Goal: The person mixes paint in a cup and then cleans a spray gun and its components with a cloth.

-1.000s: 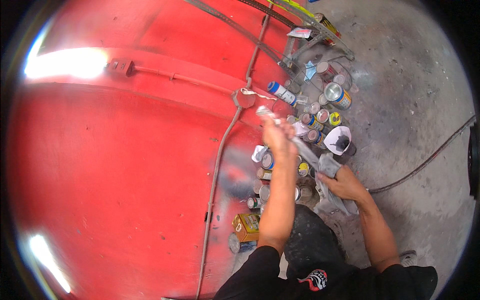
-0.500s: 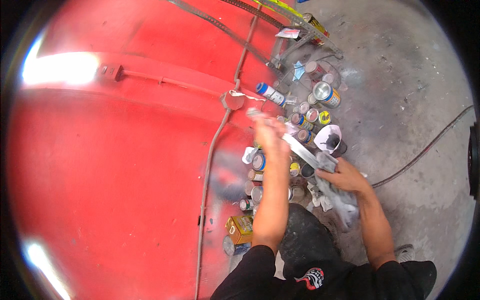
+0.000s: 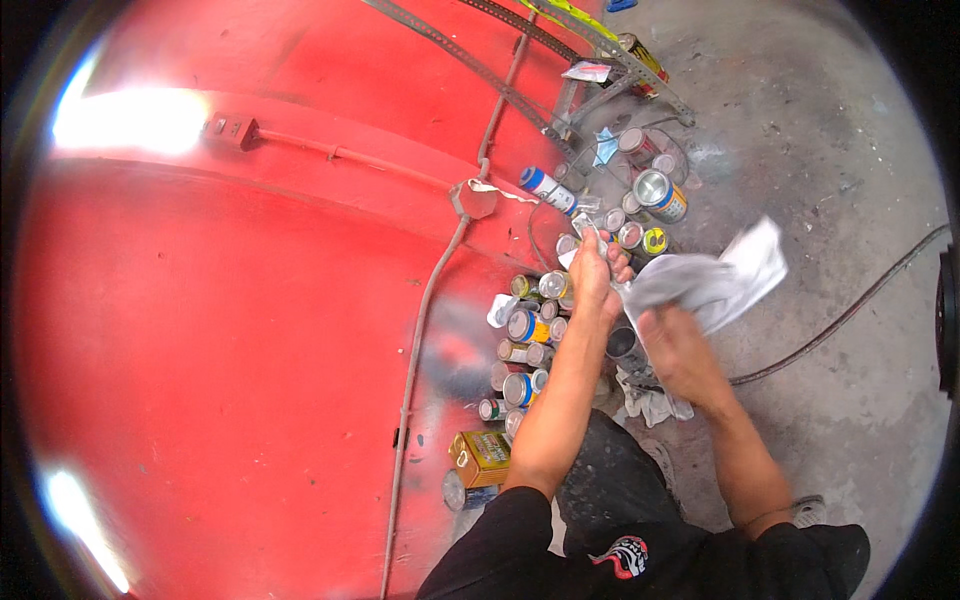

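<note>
My left hand is closed around a flat, pale paint stirring stick, whose one end pokes out above the fingers. Most of its length is covered by my hands and the cloth. My right hand, blurred by motion, grips a white and grey-smeared rag. The rag flares out to the right in a blur, close beside the left fingers. Whether it touches the stick, I cannot tell. Under both hands stand many paint cans, among them a blue-rimmed can and a dark, open-topped can.
At left rises a red wall with a conduit. A metal rack stands at the far end. Near my left elbow is a yellow rectangular tin. Crumpled cloths lie by my knee; a hose crosses the grey floor.
The left hand has come nearer and slightly right with the stick. The rag, earlier hanging below the right hand around the stick's lower part, now swings up and to the right.
</note>
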The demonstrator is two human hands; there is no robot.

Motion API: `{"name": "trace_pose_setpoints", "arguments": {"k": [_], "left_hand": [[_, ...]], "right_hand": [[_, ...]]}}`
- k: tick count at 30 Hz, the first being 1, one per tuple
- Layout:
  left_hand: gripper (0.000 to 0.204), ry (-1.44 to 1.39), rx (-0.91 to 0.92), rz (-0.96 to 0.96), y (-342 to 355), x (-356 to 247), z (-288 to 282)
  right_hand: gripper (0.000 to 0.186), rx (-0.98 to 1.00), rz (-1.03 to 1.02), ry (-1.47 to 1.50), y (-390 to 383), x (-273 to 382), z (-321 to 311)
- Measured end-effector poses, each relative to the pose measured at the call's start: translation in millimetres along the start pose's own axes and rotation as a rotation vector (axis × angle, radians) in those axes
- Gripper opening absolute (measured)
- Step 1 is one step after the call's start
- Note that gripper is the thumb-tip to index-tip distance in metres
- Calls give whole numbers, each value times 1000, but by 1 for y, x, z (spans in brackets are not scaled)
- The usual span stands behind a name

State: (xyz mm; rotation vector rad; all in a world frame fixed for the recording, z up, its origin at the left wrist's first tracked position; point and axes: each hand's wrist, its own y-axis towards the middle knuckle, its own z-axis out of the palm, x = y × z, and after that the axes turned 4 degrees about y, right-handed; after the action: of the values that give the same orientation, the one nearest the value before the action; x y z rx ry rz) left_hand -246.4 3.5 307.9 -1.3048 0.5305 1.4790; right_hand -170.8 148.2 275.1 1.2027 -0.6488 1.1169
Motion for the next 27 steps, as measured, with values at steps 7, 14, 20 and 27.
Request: {"name": "trace_pose_setpoints", "arguments": {"k": [7,14,20,27], "left_hand": [[31,-39,-47,9,0,-6,-4],[32,36,-127,79,-8,8,3],[32,15,-272,304,6,-44,-28],[33,-3,-261,286,-4,-46,-23]], "right_hand": [[25,432,304,-52,12,5,-29],[33,318,466,-240,6,-14,-10],[38,533,349,-42,-6,-16,-8],[31,526,423,10,-8,-16,-22]]}}
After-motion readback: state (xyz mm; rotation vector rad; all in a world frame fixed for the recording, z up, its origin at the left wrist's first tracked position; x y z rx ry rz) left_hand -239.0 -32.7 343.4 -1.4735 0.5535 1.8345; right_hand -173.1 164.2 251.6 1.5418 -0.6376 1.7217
